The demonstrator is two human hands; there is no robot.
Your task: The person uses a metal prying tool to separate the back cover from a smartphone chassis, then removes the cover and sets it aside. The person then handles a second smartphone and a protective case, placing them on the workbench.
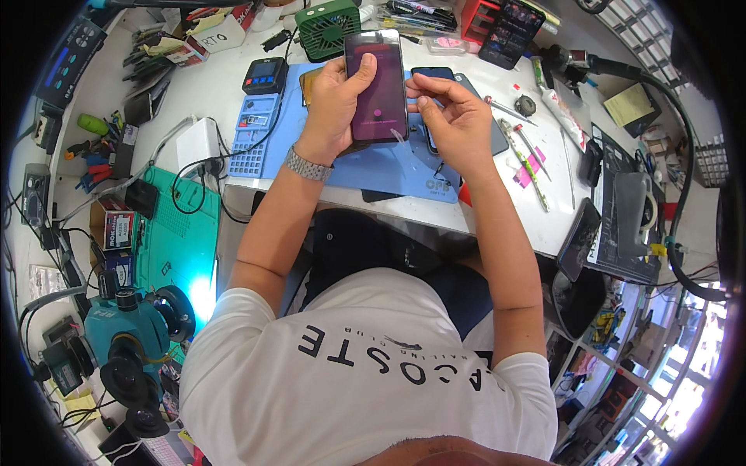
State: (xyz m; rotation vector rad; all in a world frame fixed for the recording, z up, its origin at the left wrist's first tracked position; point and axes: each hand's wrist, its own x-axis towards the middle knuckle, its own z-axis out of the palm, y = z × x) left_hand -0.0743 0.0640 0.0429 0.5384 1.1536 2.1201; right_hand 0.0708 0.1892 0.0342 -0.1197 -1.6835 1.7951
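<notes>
While our left hand (334,102) steadies the clasped phone (381,92), we should work gently with the half-curled right hand (457,120) alongside; whether it pinches anything, we cannot tell.

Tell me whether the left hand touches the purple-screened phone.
Touching: the head view shows the left hand gripping the phone, thumb across its front.

Left fingers (335,68) partly hidden behind phone (378,93); screen text (378,121) too small to read.
</notes>
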